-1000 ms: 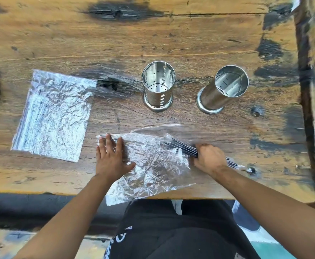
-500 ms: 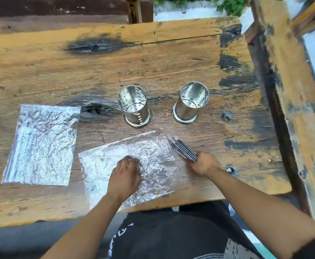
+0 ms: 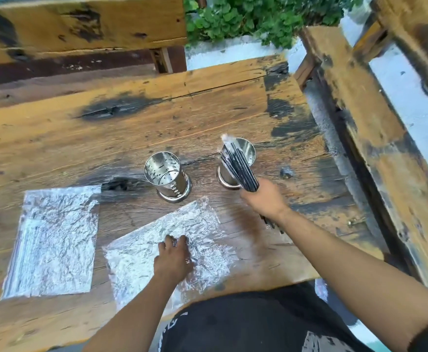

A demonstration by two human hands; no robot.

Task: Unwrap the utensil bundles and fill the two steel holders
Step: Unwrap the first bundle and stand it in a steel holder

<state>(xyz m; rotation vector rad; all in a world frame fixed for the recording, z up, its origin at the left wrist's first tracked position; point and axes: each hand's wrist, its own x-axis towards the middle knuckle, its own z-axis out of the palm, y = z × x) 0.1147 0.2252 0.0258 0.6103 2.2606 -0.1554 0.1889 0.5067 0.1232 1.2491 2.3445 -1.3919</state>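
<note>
Two perforated steel holders stand upright mid-table: the left holder (image 3: 168, 177) looks empty, and the right holder (image 3: 248, 153) is partly hidden behind a bunch of dark utensils (image 3: 238, 168). My right hand (image 3: 263, 196) grips that bunch, lifted off the table with the tips pointing up over the right holder's mouth. My left hand (image 3: 173, 257) presses flat on a crumpled sheet of foil (image 3: 202, 232) near the front edge. A second flattened foil sheet (image 3: 55, 237) lies to the left.
The worn wooden table (image 3: 106, 138) has dark burnt patches. A wooden bench (image 3: 80, 26) runs behind it and a wooden beam (image 3: 372, 138) runs along the right side. Green plants (image 3: 258, 16) grow beyond the table.
My right hand has lifted the utensil bunch off the foil and carried it up to the right holder. My left hand stays on the foil. The camera view has tilted upward.
</note>
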